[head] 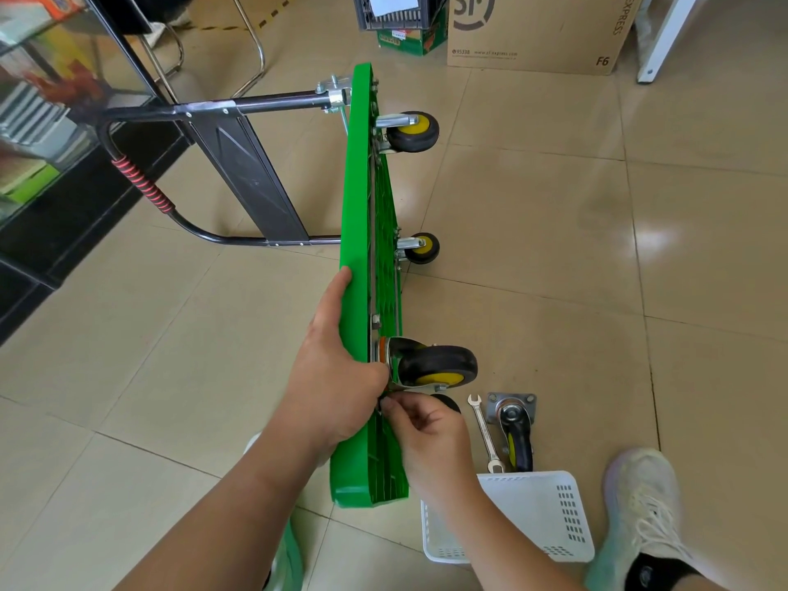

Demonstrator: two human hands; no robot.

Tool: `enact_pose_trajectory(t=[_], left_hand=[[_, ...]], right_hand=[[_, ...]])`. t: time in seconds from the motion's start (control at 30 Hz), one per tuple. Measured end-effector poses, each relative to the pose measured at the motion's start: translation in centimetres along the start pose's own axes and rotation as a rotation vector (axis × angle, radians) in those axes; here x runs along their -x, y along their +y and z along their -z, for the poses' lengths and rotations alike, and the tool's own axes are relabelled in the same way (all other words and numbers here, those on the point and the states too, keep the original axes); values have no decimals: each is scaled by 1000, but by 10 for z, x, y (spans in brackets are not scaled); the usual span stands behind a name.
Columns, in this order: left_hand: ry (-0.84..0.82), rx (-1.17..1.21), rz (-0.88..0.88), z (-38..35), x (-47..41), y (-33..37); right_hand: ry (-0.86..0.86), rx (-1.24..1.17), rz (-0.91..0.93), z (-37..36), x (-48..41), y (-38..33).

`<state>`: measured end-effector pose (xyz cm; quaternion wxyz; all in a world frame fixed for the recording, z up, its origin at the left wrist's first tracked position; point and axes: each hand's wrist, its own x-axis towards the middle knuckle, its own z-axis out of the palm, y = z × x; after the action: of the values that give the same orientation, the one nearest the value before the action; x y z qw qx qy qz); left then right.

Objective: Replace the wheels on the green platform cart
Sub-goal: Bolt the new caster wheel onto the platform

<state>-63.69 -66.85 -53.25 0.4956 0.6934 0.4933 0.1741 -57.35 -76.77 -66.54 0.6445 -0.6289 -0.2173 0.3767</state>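
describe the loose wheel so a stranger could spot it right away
Find the green platform cart standing on edge. On the floor right of its near end, beside a wrench, lies a caster. It alone is not bolted to the cart.

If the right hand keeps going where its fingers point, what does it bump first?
Probably the metal bracket of the nearest wheel on the green cart, just ahead of the right hand; depth is unclear.
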Motion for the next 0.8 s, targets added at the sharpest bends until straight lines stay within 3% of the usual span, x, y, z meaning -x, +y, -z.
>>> enact_pose_trajectory(t=[0.17,0.37,0.8], left_hand=[[-7,6,10,1,2,2],[-9,2,15,1,3,4],[6,-32,4,1,3,7]], right_hand=[[28,114,77,0,0,-8],[-8,35,62,0,4,4],[30,151,68,-9,2,8]])
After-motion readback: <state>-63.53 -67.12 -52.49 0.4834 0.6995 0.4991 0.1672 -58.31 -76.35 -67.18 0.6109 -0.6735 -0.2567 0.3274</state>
